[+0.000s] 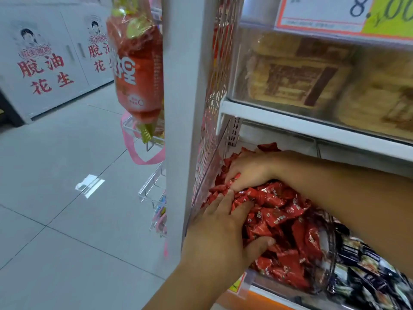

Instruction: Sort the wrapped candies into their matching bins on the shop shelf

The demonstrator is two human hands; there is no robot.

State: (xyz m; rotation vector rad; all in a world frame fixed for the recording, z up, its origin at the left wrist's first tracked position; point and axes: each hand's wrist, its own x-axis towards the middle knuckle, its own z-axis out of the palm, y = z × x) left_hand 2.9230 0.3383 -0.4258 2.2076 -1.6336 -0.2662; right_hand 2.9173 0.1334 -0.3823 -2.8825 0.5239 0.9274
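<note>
A clear-walled bin (257, 279) on the lower shelf is heaped with red wrapped candies (288, 249). Both hands are in this bin. My left hand (221, 229) lies flat on the heap near the front left corner, fingers spread and pressed into the wrappers. My right hand (250, 170) reaches across from the right, deeper in the bin, and its curled fingertips pinch red candies at the left side of the pile. To the right, a neighbouring bin holds dark wrapped candies (368, 274).
A white shelf upright (185, 108) and clear divider border the bin on the left. Above, a clear bin of tan packets (312, 81) sits under a price label (335, 12). An orange carrot-shaped bag (137, 70) hangs over wire racks (154, 186). Tiled floor lies to the left.
</note>
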